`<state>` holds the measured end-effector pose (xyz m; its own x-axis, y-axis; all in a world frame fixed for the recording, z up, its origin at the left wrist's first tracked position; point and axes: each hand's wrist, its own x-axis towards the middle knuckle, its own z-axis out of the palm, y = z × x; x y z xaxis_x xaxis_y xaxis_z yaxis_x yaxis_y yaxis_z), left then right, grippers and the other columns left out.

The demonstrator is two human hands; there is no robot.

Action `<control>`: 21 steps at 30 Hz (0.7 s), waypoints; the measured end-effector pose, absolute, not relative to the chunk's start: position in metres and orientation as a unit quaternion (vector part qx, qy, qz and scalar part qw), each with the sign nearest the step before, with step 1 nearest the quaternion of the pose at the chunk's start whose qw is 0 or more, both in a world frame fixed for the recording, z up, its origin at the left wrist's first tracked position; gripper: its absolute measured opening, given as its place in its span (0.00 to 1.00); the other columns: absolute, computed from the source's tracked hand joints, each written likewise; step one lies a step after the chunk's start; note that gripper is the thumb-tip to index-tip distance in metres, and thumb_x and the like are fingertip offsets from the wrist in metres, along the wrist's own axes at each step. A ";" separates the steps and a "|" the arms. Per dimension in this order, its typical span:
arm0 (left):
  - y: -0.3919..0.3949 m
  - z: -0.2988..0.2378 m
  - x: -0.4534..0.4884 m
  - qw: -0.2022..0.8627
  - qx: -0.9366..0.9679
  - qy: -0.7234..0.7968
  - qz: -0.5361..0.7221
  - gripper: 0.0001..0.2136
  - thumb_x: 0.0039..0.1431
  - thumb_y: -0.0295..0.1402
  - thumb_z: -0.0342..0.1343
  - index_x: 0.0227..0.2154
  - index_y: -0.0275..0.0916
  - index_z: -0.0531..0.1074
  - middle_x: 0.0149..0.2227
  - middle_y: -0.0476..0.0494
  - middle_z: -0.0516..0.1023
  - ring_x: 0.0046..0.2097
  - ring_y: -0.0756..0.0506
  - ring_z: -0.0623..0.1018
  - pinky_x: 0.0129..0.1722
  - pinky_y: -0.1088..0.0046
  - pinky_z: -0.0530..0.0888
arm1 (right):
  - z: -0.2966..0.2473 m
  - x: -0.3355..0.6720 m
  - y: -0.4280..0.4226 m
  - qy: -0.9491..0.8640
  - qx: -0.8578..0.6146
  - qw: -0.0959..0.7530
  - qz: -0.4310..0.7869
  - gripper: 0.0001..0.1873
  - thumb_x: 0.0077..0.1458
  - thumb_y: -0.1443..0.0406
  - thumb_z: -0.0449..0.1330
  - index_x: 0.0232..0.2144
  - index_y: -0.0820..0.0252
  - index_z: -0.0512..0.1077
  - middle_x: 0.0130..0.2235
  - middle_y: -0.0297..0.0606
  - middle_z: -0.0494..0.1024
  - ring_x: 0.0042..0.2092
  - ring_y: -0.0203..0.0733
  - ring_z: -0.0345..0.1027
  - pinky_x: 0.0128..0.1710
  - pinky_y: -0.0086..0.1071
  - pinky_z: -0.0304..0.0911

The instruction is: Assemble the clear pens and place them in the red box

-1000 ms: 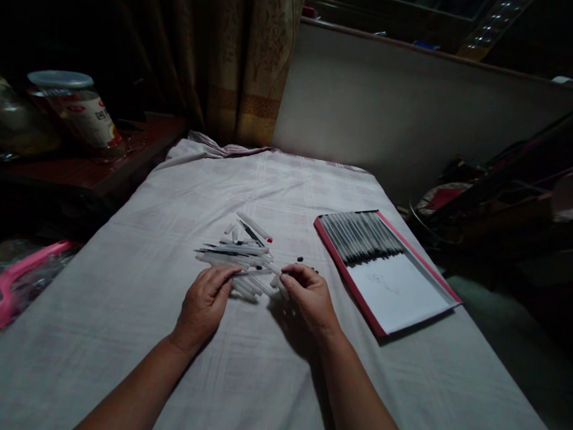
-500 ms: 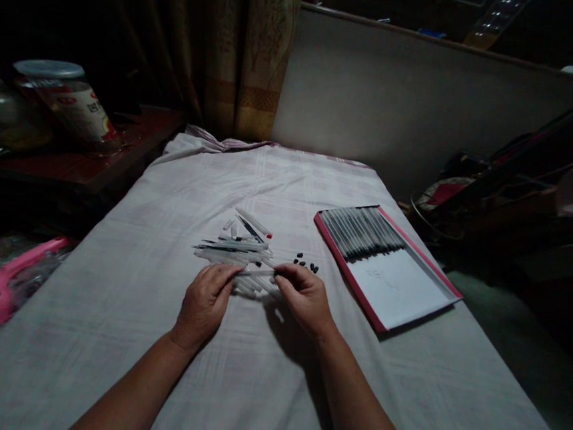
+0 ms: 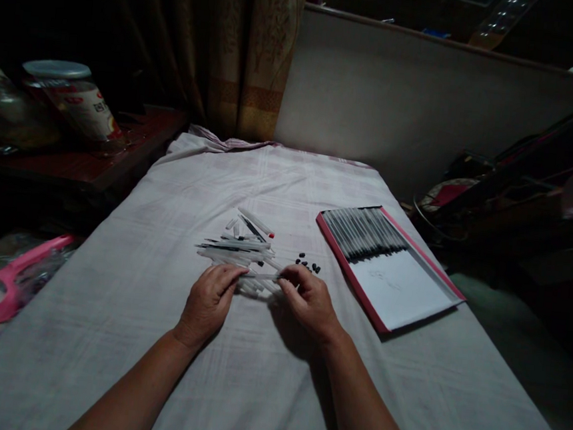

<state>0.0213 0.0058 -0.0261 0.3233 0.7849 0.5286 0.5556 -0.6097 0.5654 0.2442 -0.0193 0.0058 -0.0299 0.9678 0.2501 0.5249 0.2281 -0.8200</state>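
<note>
Left hand (image 3: pixel 207 300), right hand (image 3: pixel 309 300): fingers closed, pinching opposite ends of clear pen barrel (image 3: pixel 260 276), steadying it level. Loose pile (image 3: pixel 238 251) and black caps (image 3: pixel 307 265) lie within easy reach. Red tray (image 3: pixel 349 276) keeps pens rowed.

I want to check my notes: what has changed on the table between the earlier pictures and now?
Little. The right hand drew back slightly toward the person, so more of the small black caps show beyond it. It and the left hand keep pinching a clear pen barrel between them. The loose pen pile and the red tray lie as before.
</note>
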 end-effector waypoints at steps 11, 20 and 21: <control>0.006 -0.029 0.022 0.147 0.800 0.424 0.398 0.13 0.64 0.27 0.49 0.47 0.43 0.75 0.41 0.42 0.80 0.44 0.44 0.78 0.45 0.64 0.75 | 0.006 0.248 -0.022 -0.669 -0.558 0.400 0.283 0.08 0.58 0.63 0.55 0.33 0.57 0.72 0.30 0.35 0.77 0.32 0.38 0.70 0.33 0.29 0.63; 0.005 -0.027 0.023 0.142 0.806 0.408 0.404 0.13 0.64 0.25 0.50 0.46 0.43 0.75 0.41 0.44 0.80 0.43 0.44 0.78 0.45 0.66 0.75 | 0.002 0.249 -0.025 -0.675 -0.553 0.400 0.281 0.08 0.59 0.63 0.54 0.33 0.57 0.73 0.32 0.35 0.78 0.34 0.39 0.72 0.36 0.30 0.65; 0.005 -0.026 0.023 0.142 0.807 0.406 0.405 0.13 0.63 0.25 0.50 0.46 0.43 0.75 0.41 0.44 0.80 0.43 0.44 0.78 0.45 0.66 0.75 | 0.002 0.249 -0.026 -0.675 -0.555 0.399 0.280 0.10 0.59 0.62 0.53 0.31 0.57 0.73 0.31 0.35 0.78 0.33 0.39 0.72 0.35 0.30 0.65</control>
